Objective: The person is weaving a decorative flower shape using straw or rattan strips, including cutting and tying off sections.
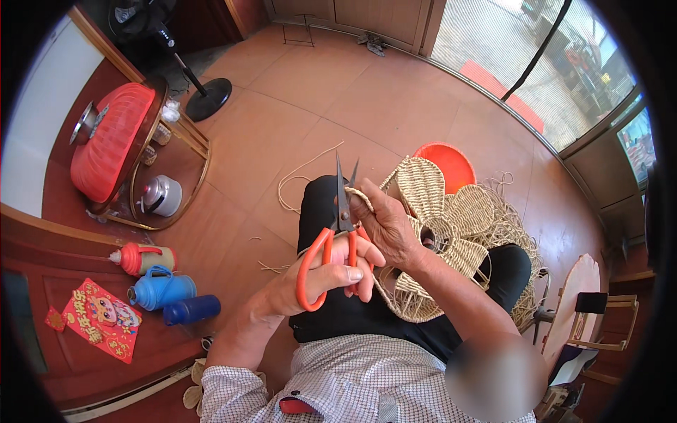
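My left hand (335,271) grips scissors (316,271) by their orange handles, with the dark blades pointing up and slightly apart. My right hand (388,225) is just right of the blades, pinching a straw cord (360,197) that runs up to them. Whether the cord lies between the blades is unclear. Beside and below that hand, a woven straw piece (423,176) with several rounded petals lies over my lap, its middle partly hidden by my arm.
Loose straw cord (511,233) is heaped at the right beside an orange basin (458,166) and a pale wooden chair (568,310). Flasks (162,285) line the left. A fan (208,99) and low cart (169,225) are farther back. More cord (285,194) lies on the floor (247,141).
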Tool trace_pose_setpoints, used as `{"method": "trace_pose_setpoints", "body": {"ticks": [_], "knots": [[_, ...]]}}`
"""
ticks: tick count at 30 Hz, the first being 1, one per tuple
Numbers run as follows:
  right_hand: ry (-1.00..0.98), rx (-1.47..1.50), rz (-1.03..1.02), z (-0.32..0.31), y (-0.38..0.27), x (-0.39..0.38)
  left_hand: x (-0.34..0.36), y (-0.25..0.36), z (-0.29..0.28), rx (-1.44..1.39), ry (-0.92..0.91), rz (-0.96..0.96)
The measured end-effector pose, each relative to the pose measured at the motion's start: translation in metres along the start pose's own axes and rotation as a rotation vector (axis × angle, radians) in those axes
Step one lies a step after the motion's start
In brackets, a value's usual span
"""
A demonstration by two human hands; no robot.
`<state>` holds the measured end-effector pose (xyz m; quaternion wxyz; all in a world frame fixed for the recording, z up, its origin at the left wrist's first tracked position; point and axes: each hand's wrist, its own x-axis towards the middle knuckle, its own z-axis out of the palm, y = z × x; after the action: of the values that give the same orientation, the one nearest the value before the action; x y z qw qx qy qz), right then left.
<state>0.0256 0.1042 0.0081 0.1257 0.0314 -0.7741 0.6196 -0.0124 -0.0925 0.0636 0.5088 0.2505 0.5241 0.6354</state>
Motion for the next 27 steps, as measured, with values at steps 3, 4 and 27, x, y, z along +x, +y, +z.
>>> {"method": "trace_pose_setpoints", "body": {"ticks": [3,4,27], "knots": [[-0.026,-0.124,-0.052,-0.005,-0.002,0.011,-0.003,0.011,0.003,0.051,0.064,0.001],[-0.031,-0.115,-0.071,-0.005,-0.001,0.019,-0.006,0.016,0.002,0.042,0.074,0.033],[0.076,0.829,0.297,-0.098,-0.032,-0.002,-0.097,-0.352,-0.164,0.237,0.528,-0.722]]}}
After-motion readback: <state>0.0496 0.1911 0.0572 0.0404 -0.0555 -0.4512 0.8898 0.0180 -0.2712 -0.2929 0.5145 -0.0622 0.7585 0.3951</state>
